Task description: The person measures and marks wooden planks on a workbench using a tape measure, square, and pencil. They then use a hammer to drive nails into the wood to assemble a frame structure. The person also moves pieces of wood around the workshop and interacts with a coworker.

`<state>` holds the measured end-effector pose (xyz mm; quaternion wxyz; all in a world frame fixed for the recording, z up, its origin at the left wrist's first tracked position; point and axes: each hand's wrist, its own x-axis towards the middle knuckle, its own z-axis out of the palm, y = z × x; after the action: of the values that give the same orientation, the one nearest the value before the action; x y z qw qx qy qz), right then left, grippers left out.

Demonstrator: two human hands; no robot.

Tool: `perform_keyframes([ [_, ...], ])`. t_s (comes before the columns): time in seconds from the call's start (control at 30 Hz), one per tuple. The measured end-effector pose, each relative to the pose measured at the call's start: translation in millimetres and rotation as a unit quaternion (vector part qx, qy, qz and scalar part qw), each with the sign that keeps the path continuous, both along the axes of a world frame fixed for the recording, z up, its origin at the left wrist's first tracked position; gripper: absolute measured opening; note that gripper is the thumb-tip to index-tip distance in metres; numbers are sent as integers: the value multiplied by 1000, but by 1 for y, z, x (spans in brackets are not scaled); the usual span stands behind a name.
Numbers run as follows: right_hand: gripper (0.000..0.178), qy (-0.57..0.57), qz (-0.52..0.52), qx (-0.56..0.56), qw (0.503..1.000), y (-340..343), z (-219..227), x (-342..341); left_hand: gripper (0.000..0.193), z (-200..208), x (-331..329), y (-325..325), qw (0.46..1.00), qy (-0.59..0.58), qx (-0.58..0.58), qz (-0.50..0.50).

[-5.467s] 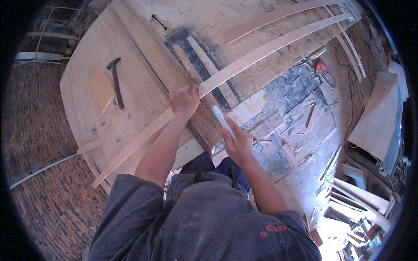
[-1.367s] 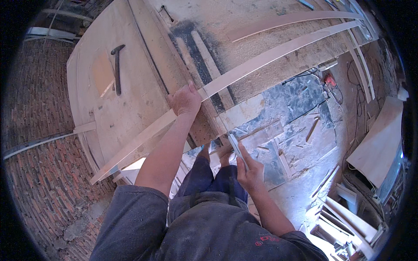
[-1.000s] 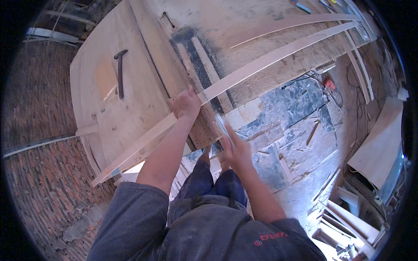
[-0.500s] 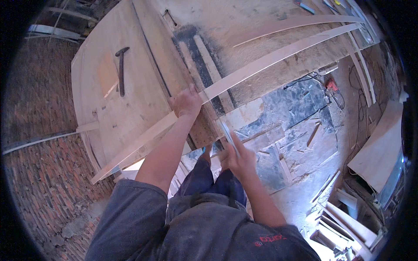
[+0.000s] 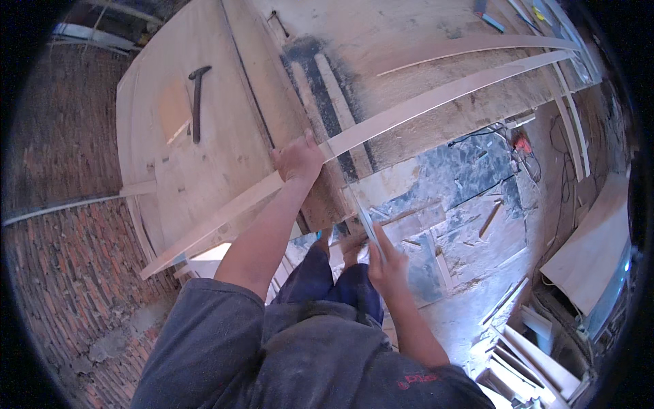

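Note:
A long pale wooden strip (image 5: pixel 436 97) lies slantwise across the workbench (image 5: pixel 225 109). My left hand (image 5: pixel 300 158) is closed around it near the bench's front part, pressing it down on a brown board. In my right hand (image 5: pixel 387 266), beyond the bench's near edge, is a thin, light-bladed handsaw (image 5: pixel 368 221), seen almost edge-on. Its far end reaches up to the edge of the bench, close to the strip. Whether the blade touches the wood I cannot make out. The right-hand fingers are wrapped round the saw's near end.
A hammer (image 5: pixel 197 102) rests on the bench's left part. Another thin strip (image 5: pixel 470 48) lies farther back, near a blue-handled tool (image 5: pixel 492 22). Wood scraps and a red-ended cable (image 5: pixel 523 144) are on the floor to the right. A brick wall (image 5: pixel 68 273) is at the left.
My right hand and the handsaw have drawn back a little toward my body. My left hand keeps its place on the strip. The whole view has shifted slightly.

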<state>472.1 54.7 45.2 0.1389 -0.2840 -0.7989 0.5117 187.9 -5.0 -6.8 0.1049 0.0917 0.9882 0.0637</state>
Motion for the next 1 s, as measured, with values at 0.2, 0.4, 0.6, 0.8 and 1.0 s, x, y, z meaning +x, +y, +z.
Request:
perform_keyframes([
  [0.2,41,-81,25,-28,996,18,-3,-64,52,2,-1,6,1000,4,-11,-20],
  [0.4,41,-50,18,2,999,12,-6,-61,54,1,-1,4,1000,10,-19,-17],
  [0.6,40,-65,20,-7,998,6,11,12,54,-4,-3,2,1000,-13,-16,-8],
  [0.8,46,-84,27,37,995,16,-9,-92,54,1,-2,6,1000,16,20,-3],
  [1.0,41,-78,6,-69,995,5,26,19,53,1,-1,2,1000,1,8,-3],
])
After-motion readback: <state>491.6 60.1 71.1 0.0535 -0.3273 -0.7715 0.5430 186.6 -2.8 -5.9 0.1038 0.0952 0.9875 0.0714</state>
